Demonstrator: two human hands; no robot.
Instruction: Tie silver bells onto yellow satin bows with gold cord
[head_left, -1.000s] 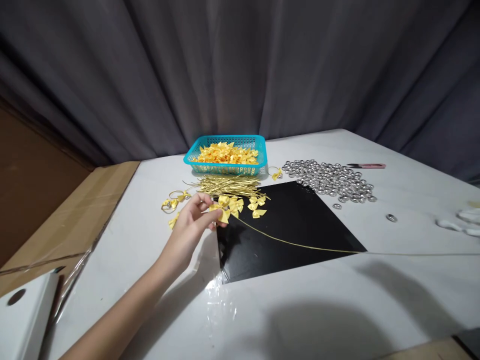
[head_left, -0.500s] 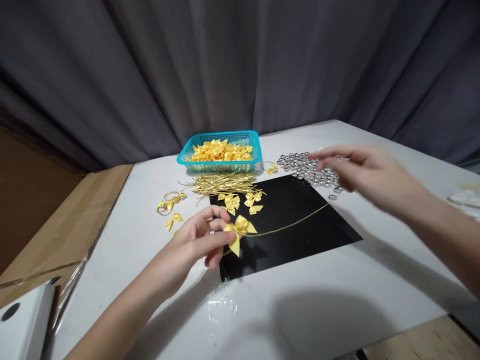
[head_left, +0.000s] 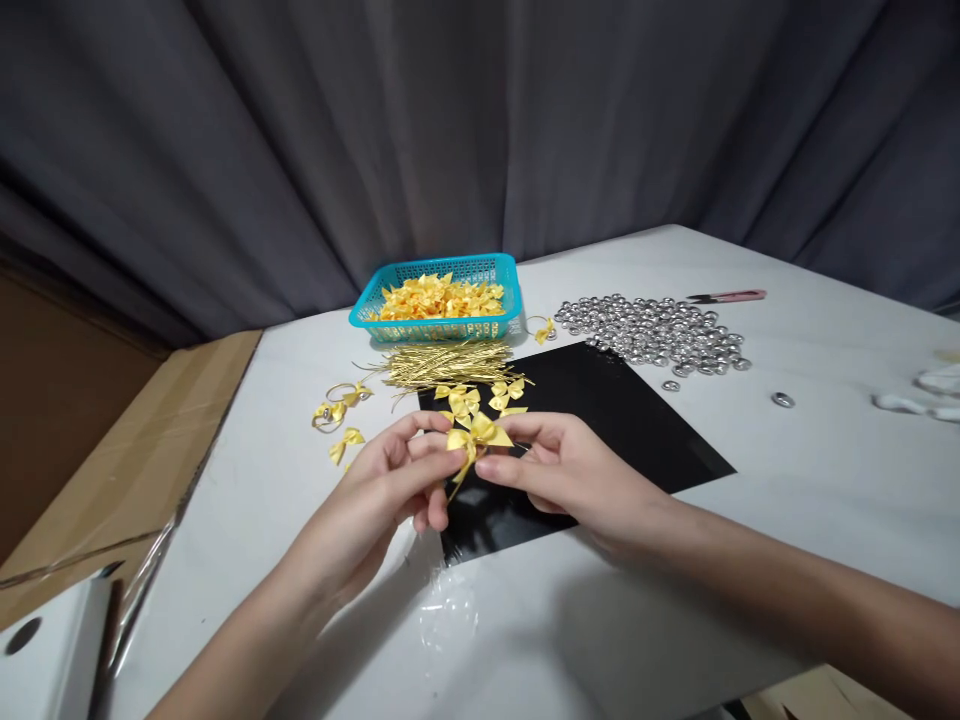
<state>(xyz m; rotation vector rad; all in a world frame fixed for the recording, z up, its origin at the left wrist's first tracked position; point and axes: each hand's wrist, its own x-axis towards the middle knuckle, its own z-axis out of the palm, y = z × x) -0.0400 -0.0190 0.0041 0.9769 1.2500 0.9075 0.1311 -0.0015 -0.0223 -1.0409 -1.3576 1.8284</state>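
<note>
A yellow satin ribbon bow (head_left: 481,434) is held up over the black mat (head_left: 645,455). My left hand (head_left: 401,475) pinches the bow's left side between thumb and fingers. On its right side, the thumb and forefinger of my right hand (head_left: 559,465) close at the bow's edge. A short stretch of gold cord (head_left: 456,487) shows below the bow; the rest of it is hidden by the hands. Just behind, several loose yellow bows (head_left: 463,402) lie at the mat's far edge, beside a bundle of gold cords (head_left: 450,366).
A blue basket (head_left: 360,312) of yellow bows stands at the back. Right of it spreads a pile of silver rings (head_left: 652,332), with pink-handled snips (head_left: 739,296) behind. Bows with cord loops (head_left: 330,413) lie at left. White gloves (head_left: 941,385) rest at the far right.
My right hand has come back from over the silver pile to the bow, and the long cord no longer shows stretched across the mat. My left hand keeps its hold.
</note>
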